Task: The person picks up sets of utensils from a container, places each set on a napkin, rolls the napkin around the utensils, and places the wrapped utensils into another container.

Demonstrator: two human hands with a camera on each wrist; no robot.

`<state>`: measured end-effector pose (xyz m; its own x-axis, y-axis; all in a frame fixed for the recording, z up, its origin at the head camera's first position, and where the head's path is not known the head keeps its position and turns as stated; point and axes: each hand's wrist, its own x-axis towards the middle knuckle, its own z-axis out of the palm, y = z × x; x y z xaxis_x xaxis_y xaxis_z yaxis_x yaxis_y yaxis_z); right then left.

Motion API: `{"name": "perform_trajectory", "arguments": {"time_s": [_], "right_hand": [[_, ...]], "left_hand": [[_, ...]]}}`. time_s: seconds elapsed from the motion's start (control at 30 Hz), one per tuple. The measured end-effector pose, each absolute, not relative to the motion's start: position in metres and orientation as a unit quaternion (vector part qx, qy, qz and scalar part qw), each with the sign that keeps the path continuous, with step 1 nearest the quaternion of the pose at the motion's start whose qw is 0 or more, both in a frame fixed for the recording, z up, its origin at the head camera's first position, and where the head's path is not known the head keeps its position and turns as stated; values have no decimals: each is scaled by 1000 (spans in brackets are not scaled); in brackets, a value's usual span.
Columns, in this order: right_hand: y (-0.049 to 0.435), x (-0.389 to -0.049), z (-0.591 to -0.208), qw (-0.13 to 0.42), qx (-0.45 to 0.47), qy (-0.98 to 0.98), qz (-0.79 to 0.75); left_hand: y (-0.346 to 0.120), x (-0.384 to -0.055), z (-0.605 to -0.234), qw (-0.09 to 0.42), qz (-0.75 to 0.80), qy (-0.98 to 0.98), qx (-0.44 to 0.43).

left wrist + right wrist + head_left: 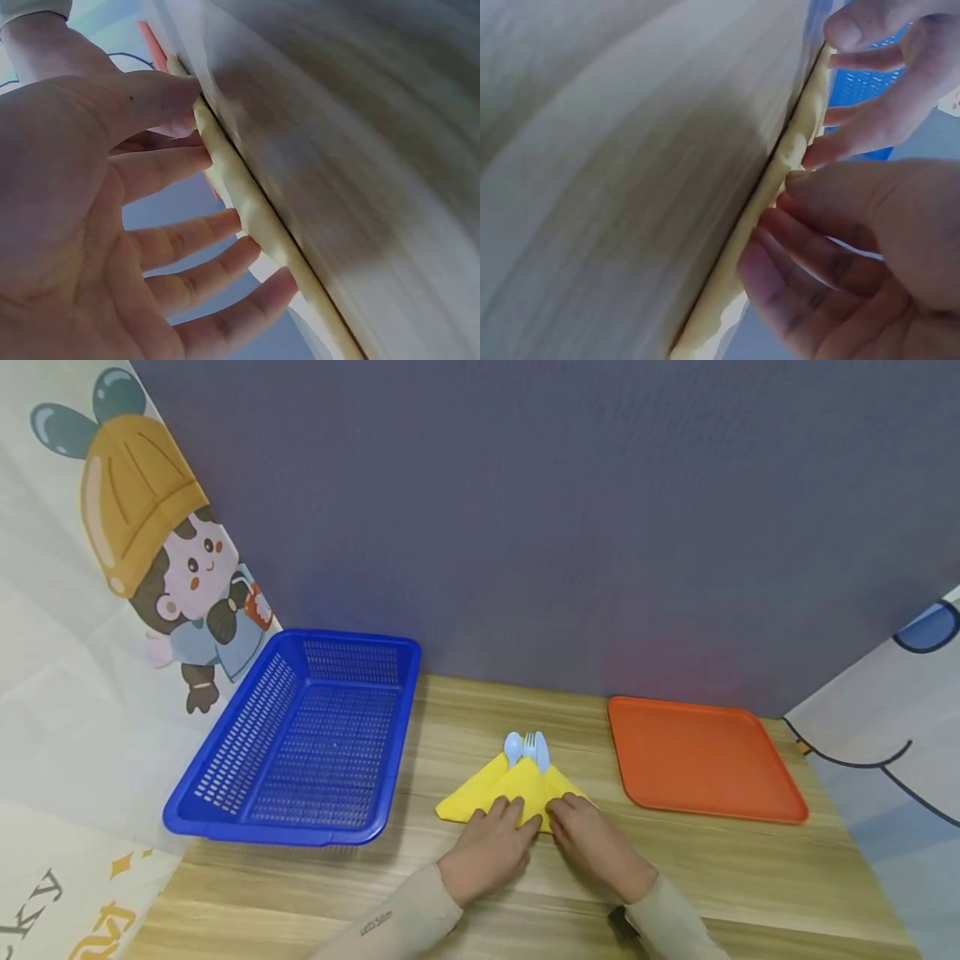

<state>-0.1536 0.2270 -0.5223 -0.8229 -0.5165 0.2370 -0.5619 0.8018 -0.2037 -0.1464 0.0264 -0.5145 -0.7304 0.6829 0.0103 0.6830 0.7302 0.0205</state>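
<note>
A yellow napkin lies folded on the wooden table, its side corners pointing outward. From its top stick out a light blue spoon, a fork and a knife, their lower parts hidden in the folds. My left hand rests with extended, spread fingertips along the napkin's near edge. Beside it, my right hand has bent fingers and pinches the same edge between thumb and forefinger. In the right wrist view the napkin's edge appears as a thick, rounded fold close to the tabletop.
A blue plastic basket with perforated walls stands at the left. To the right lies an orange-red tray. Behind the table rises a grey panel, and a printed cloth hangs on the left side.
</note>
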Motion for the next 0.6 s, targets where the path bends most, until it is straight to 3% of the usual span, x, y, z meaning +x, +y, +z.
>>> {"name": "perform_trajectory", "arguments": {"time_s": [0.6], "right_hand": [[238,-167,-517,23,104,-991,82]], "left_hand": [[36,-148,-509,-11,28,-935,-352]]}}
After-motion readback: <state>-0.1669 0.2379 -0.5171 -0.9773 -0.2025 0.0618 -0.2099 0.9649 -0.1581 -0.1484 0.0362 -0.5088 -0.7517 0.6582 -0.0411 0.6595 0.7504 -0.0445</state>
